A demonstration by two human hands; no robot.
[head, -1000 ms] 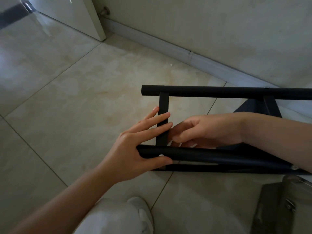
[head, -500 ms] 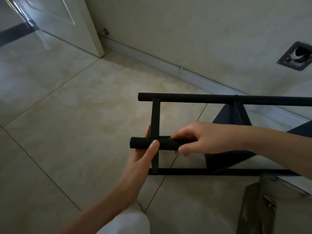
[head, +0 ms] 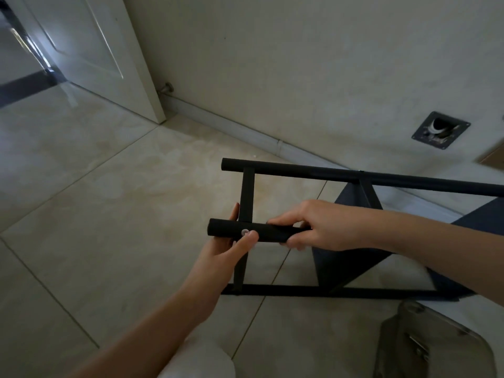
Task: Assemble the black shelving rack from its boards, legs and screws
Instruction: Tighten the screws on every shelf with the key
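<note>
Gripping a short black leg tube (head: pixel 261 234) from both sides, the two hands hold it level above the tiled floor (head: pixel 109 214), in front of the partly built black rack (head: pixel 341 175) that lies on its side near the wall (head: pixel 300 64). The left hand (head: pixel 226 246) closes around the tube from below, its thumb pressed beside a small silvery screw head (head: pixel 244 232) set in the tube's face. The right hand (head: pixel 321 227) wraps the tube's other end, fingers curled over the top and under it. A flat crossbar (head: pixel 246 197) of the rack runs up behind the tube to a long round leg (head: pixel 354 177); a lower rail (head: pixel 327 291) lies close to the floor. Dark boards (head: pixel 343 263) sit inside the frame, to the right. A white door (head: pixel 90 50) stands open at upper left, and a metal plate (head: pixel 440 130) is fixed to the wall.
</note>
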